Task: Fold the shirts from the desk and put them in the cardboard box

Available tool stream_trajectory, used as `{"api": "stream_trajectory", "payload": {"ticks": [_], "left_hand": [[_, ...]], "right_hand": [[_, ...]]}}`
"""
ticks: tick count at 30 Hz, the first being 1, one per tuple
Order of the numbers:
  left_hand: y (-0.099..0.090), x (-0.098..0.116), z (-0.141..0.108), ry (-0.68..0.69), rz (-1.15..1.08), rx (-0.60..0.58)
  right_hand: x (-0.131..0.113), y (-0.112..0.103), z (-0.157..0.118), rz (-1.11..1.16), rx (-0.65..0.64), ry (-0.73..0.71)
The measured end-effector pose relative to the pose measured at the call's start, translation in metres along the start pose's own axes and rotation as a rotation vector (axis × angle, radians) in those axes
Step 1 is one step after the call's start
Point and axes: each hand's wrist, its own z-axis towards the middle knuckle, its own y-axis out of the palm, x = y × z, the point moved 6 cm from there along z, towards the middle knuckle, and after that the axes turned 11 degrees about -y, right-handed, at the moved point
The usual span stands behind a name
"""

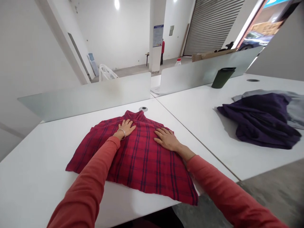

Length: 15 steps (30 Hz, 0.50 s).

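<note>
A red shirt with dark plaid lines (144,158) lies spread on the white table, its collar pointing away from me. Flat on its upper left part, just below the collar, rests my left hand (126,127), fingers spread, a bracelet on the wrist. My right hand (167,139) presses on the shirt's right side with the fingers stretched out. Neither hand grips the cloth. One lower corner of the shirt reaches the table's front edge at the right. The sleeves cannot be made out; they seem hidden beneath.
To the right, a dark purple garment (263,118) lies crumpled over a grey one (296,109). A dark green bin (223,78) stands by the frosted divider (201,76). Another divider (99,95) runs behind the shirt. A cable hole (143,109) sits beyond the collar.
</note>
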Motion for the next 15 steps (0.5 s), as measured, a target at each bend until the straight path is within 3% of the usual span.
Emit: {"api": "stream_trajectory", "payload": {"ticks": [3,5,8,10,12,15], "left_hand": [[-0.022,0.019,-0.027,0.04,-0.011,0.147],[-0.034,0.051,-0.071,0.228,-0.032,0.25],[-0.025,0.111,-0.171,0.731,-0.08,0.093],[-0.01,0.135,-0.233,0.929,-0.049,0.002],[0.005,0.144,-0.268,0.904,-0.013,0.03],[0.029,0.145,-0.281,0.767,0.041,0.069]], "right_hand": [[0.018,-0.025,0.001,0.118,0.1,0.03],[0.038,-0.039,0.0,0.137,0.165,0.148],[0.064,-0.041,0.0,0.154,0.094,0.316],[0.07,-0.035,0.003,0.182,0.026,0.356],[0.068,-0.032,0.009,0.2,-0.015,0.348],[0.06,-0.03,0.02,0.192,-0.06,0.326]]}}
